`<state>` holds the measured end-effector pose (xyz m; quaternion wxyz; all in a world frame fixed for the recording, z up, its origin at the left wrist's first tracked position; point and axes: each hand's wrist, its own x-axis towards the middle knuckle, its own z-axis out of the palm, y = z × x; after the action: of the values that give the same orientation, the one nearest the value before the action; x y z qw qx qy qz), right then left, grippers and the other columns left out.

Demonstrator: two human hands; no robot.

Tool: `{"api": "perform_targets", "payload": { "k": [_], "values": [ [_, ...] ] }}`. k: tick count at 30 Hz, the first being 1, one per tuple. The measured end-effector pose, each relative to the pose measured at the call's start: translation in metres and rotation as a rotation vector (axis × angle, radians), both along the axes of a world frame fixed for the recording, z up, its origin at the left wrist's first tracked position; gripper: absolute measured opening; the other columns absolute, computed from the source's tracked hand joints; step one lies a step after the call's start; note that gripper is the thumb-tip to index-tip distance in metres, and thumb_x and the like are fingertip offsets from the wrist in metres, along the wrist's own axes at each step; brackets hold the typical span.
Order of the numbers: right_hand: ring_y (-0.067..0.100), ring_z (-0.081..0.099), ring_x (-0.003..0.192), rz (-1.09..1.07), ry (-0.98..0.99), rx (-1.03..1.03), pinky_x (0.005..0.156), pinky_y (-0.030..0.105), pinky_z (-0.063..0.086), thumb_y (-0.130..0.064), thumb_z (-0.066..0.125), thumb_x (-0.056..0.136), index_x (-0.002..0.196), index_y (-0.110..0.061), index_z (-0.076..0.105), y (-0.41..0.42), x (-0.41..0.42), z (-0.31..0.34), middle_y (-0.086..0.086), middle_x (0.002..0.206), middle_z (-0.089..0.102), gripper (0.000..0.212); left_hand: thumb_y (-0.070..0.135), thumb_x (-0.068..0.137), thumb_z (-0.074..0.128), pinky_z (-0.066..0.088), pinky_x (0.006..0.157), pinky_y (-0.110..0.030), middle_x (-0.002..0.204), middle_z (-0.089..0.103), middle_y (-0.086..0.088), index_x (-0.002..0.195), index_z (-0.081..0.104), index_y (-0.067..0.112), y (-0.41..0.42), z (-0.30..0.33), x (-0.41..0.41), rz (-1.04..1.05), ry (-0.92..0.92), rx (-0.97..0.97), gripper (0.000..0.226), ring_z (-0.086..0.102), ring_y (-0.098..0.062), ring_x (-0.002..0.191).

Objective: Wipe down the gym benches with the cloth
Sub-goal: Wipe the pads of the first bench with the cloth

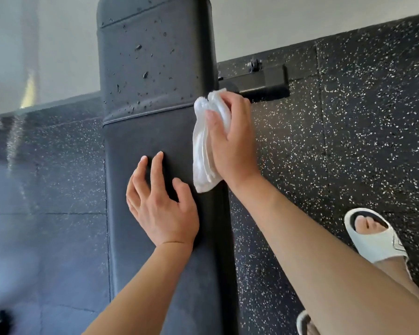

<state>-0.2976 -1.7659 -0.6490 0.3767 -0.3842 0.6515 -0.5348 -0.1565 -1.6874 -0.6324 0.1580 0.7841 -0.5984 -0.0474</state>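
White terry cloth (205, 151), soft and limp, hung bunched against the right edge of the bench (155, 122), its loose tail drooping down the side of the pad. Being so light and floppy, it would likely crumple or slip unless gathered in a fistful, and the right hand (230, 141) had it just that way: fingers and thumb curled round the wad, pressing it to the bench's padded edge near the seam between the two pad sections. Beyond that seam the far section was flecked with droplets or specks, so that part looked not yet wiped. The left hand (160, 201) lay on top of the bench on the near section, fingers straight and spread, gripping nothing, apparently steadying the person. The vinyl-looking pad would probably be slick where wet.

By count: one bench in view, one cloth, two hands. To the right of the bench, one black metal foot bar (264, 83) stuck out over the speckled rubber floor (361, 117), and a white slide sandal (375, 238) stood nearer, with part of a second at the bottom edge.
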Motion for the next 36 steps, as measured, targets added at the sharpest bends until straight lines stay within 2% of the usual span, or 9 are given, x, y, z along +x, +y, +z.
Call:
{"api": "perform_targets", "payload": {
  "k": [6,10,13,19,22,25,29,32,36],
  "values": [
    [0.016,0.056,0.117,0.078,-0.017,0.03,0.103,0.037,0.047,-0.013,0.061,0.107,0.13,-0.01,0.057,0.1,0.013,0.006,-0.001,0.123,0.054,0.024,0.035,0.092,0.044,0.029,0.122,-0.056,0.161,0.042,0.011,0.151,0.051,0.038,0.0,0.002,-0.002,0.017,0.026,0.009,0.059,0.034,-0.021,0.147],
    [0.018,0.057,0.118,0.116,-0.054,0.087,0.101,0.035,0.048,-0.024,0.057,0.109,0.13,-0.017,0.056,0.165,0.026,0.009,-0.008,0.124,0.052,0.023,0.035,0.093,0.044,0.03,0.121,-0.056,0.161,0.043,0.01,0.15,0.053,0.036,0.0,0.002,-0.003,0.018,0.014,0.0,0.058,0.035,-0.022,0.146],
    [0.015,0.057,0.118,0.093,-0.071,0.082,0.103,0.034,0.048,-0.022,0.059,0.107,0.13,-0.013,0.057,0.136,0.022,0.006,-0.004,0.124,0.053,0.025,0.035,0.092,0.044,0.031,0.12,-0.058,0.161,0.042,0.011,0.15,0.052,0.037,0.0,0.002,-0.003,0.014,0.021,0.007,0.058,0.035,-0.022,0.146],
    [0.017,0.058,0.12,-0.017,-0.082,0.034,0.108,0.042,0.046,-0.016,0.062,0.106,0.129,-0.01,0.059,0.002,0.0,-0.001,0.002,0.126,0.057,0.024,0.032,0.092,0.046,0.03,0.12,-0.057,0.161,0.04,0.012,0.15,0.051,0.035,-0.001,0.002,-0.004,0.008,-0.004,0.015,0.059,0.035,-0.024,0.145],
    [0.015,0.057,0.121,0.021,-0.096,0.046,0.108,0.042,0.047,-0.018,0.061,0.108,0.132,-0.012,0.058,0.02,0.002,0.003,-0.001,0.127,0.055,0.025,0.032,0.092,0.045,0.03,0.12,-0.057,0.161,0.04,0.011,0.151,0.051,0.034,-0.001,0.003,-0.004,0.007,-0.001,0.024,0.06,0.036,-0.025,0.145],
    [0.021,0.058,0.12,0.076,-0.107,0.096,0.104,0.041,0.048,-0.018,0.058,0.109,0.132,-0.015,0.056,0.095,0.013,0.007,-0.003,0.124,0.054,0.024,0.032,0.091,0.045,0.03,0.121,-0.056,0.162,0.041,0.009,0.151,0.052,0.032,-0.002,0.003,-0.003,0.007,-0.012,0.032,0.06,0.037,-0.027,0.144],
    [0.018,0.056,0.124,0.14,-0.054,0.125,0.104,0.031,0.046,-0.025,0.056,0.106,0.134,-0.022,0.051,0.173,0.027,0.011,-0.009,0.131,0.051,0.029,0.03,0.092,0.045,0.029,0.122,-0.055,0.162,0.042,0.006,0.151,0.053,0.03,-0.002,0.004,-0.002,0.005,-0.028,0.036,0.059,0.038,-0.029,0.143],
    [0.016,0.055,0.119,0.158,-0.026,0.128,0.102,0.032,0.047,-0.024,0.055,0.106,0.131,-0.015,0.053,0.152,0.022,0.004,-0.006,0.126,0.051,0.027,0.03,0.092,0.046,0.031,0.12,-0.057,0.162,0.042,0.004,0.151,0.053,0.028,-0.002,0.003,-0.003,0.001,-0.043,0.045,0.06,0.039,-0.03,0.143],
    [0.019,0.056,0.115,0.129,-0.064,0.085,0.104,0.031,0.045,-0.016,0.058,0.107,0.128,-0.008,0.056,0.066,0.005,0.003,0.003,0.122,0.053,0.022,0.03,0.091,0.045,0.03,0.121,-0.057,0.162,0.041,0.004,0.152,0.052,0.028,-0.002,0.004,-0.003,0.012,-0.027,0.054,0.061,0.038,-0.031,0.143]
  ]
}}
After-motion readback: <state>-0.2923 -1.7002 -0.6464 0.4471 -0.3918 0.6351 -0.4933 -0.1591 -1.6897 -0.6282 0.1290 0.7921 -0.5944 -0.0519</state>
